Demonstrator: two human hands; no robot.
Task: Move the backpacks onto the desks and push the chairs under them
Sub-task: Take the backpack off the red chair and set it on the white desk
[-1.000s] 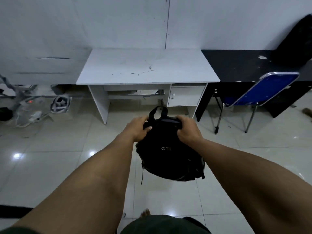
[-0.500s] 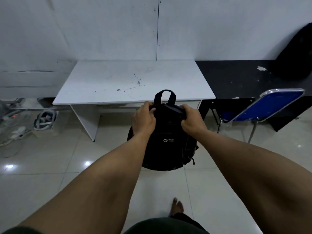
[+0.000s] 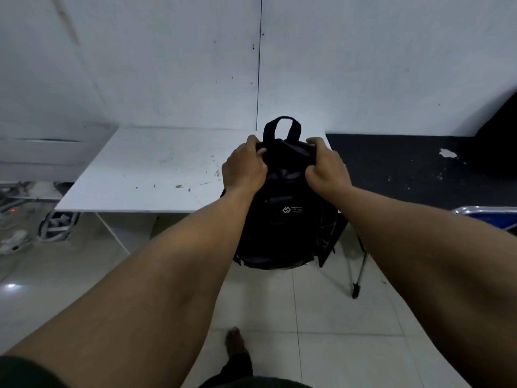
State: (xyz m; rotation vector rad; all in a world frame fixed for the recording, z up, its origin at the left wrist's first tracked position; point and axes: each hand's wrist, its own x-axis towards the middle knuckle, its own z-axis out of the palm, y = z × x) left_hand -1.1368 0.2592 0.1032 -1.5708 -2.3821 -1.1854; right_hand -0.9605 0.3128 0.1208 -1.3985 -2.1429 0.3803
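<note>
Both hands clutch the top of the black backpack [image 3: 282,219], held upright in the air. The left hand [image 3: 244,168] has fingers curled into the fabric at the bag's 10 o'clock shoulder; the right hand [image 3: 326,169] bunches the fabric at its 2 o'clock shoulder. The carry loop [image 3: 282,127] stands up between them at 12 o'clock.

The bag's upper part overlaps the right front corner of the white desk [image 3: 145,169]; its bottom hangs below the desk's front edge, over the tiled floor [image 3: 321,317]. From the bag toward 9 o'clock the scuffed desktop lies bare out to its left edge. At 3 o'clock the black desk [image 3: 405,169] butts against the white one. A blue chair [image 3: 486,214] shows at 4 o'clock, one leg planted just right of the bag. A bare foot [image 3: 235,340] stands at 6 o'clock.
</note>
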